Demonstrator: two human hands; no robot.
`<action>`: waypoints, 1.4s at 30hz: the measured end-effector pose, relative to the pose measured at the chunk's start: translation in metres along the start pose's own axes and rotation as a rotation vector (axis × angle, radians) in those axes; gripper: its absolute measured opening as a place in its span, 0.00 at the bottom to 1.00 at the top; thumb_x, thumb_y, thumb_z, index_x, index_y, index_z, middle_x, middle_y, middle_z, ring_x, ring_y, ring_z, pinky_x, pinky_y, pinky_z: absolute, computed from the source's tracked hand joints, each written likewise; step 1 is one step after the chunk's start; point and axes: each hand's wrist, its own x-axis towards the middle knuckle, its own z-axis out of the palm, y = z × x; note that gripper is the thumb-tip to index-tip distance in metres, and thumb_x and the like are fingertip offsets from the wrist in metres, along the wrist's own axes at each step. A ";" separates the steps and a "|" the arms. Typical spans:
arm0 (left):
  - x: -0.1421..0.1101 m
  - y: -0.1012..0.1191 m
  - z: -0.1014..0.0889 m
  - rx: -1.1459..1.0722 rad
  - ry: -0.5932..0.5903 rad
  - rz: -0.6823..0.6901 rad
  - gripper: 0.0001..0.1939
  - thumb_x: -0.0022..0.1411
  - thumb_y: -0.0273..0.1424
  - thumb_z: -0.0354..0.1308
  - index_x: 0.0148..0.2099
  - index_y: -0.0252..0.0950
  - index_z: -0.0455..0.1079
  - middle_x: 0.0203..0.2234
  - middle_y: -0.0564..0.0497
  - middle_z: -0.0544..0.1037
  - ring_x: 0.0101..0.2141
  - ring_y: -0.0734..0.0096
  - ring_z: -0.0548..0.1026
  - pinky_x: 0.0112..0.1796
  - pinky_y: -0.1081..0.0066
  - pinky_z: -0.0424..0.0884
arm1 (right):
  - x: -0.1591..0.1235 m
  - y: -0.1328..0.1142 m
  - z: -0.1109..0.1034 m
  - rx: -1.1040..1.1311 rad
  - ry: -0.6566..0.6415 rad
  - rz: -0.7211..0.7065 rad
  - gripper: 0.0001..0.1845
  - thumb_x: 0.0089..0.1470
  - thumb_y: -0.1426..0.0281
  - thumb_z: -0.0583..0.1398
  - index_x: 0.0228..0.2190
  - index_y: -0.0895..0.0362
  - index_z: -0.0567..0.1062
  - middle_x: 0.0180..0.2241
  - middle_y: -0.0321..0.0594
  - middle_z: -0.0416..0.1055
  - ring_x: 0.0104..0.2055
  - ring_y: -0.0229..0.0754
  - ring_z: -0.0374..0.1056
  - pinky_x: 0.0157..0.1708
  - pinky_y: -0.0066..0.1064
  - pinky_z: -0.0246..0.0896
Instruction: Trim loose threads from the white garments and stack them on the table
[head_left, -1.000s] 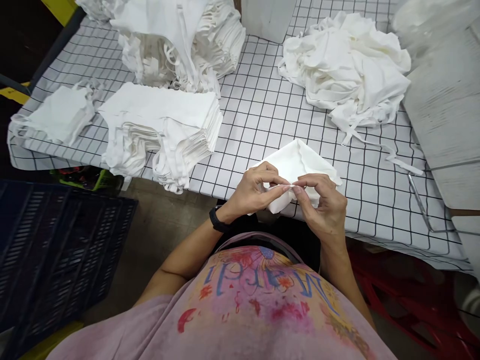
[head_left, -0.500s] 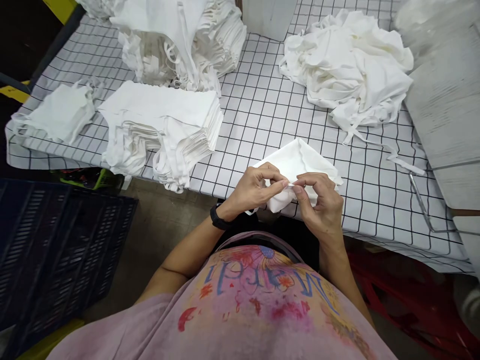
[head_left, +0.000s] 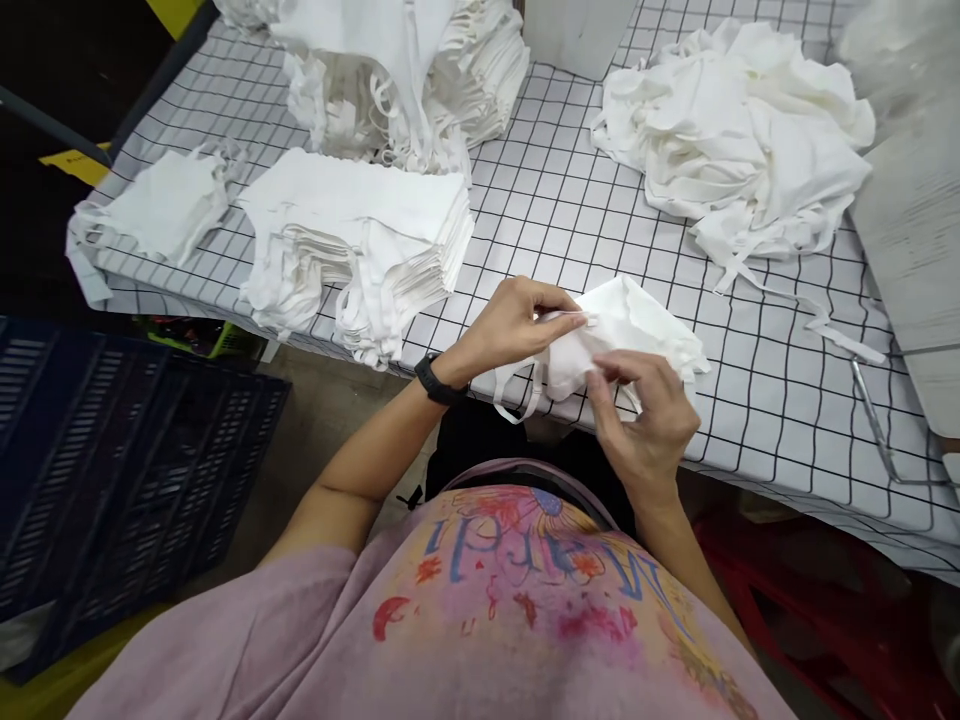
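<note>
A white cloth garment with thin straps (head_left: 626,310) lies at the table's front edge, partly covered by my hands. My left hand (head_left: 517,320), with a dark band on its wrist, pinches the garment's edge between thumb and forefinger. A strap loop hangs below that hand over the table edge. My right hand (head_left: 645,410) is over the garment's near right part, slightly blurred. Its thumb and forefinger tips are a little apart, with nothing visible between them.
Folded white garments form a neat stack (head_left: 352,220) on the left, with a taller pile (head_left: 405,70) behind and a small one (head_left: 169,205) beside it. A loose white heap (head_left: 739,140) and a metal rod (head_left: 874,420) are right. Dark blue crates (head_left: 127,480) stand lower left.
My hands have come apart: the left has lifted slightly away with the garment's edge, the right has dropped back a little and loosened its pinch. The view has shifted slightly left.
</note>
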 end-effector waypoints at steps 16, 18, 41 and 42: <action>0.034 -0.019 -0.015 0.133 0.153 0.087 0.11 0.64 0.38 0.67 0.34 0.36 0.82 0.27 0.51 0.82 0.27 0.73 0.74 0.32 0.70 0.65 | -0.029 -0.001 0.049 -0.280 -0.321 0.162 0.15 0.68 0.57 0.59 0.42 0.56 0.75 0.39 0.45 0.76 0.39 0.48 0.73 0.37 0.36 0.63; 0.039 -0.025 -0.015 0.230 0.192 0.125 0.10 0.65 0.37 0.66 0.35 0.38 0.82 0.29 0.51 0.84 0.29 0.71 0.76 0.34 0.69 0.66 | -0.021 -0.001 0.053 -0.262 -0.373 0.216 0.11 0.67 0.61 0.59 0.40 0.56 0.75 0.38 0.43 0.76 0.39 0.47 0.72 0.36 0.35 0.61; 0.004 -0.049 -0.030 0.952 0.321 0.412 0.16 0.71 0.21 0.48 0.51 0.37 0.74 0.35 0.48 0.79 0.39 0.63 0.75 0.48 0.56 0.67 | -0.007 0.011 0.008 1.004 0.036 1.013 0.14 0.40 0.64 0.78 0.31 0.52 0.84 0.34 0.35 0.79 0.34 0.34 0.71 0.32 0.24 0.65; 0.001 -0.052 -0.030 0.971 0.330 0.436 0.14 0.71 0.21 0.49 0.48 0.37 0.75 0.34 0.48 0.79 0.38 0.63 0.75 0.46 0.57 0.67 | -0.006 0.011 0.005 1.002 0.052 0.993 0.13 0.41 0.64 0.78 0.30 0.52 0.84 0.33 0.34 0.78 0.33 0.33 0.70 0.33 0.24 0.65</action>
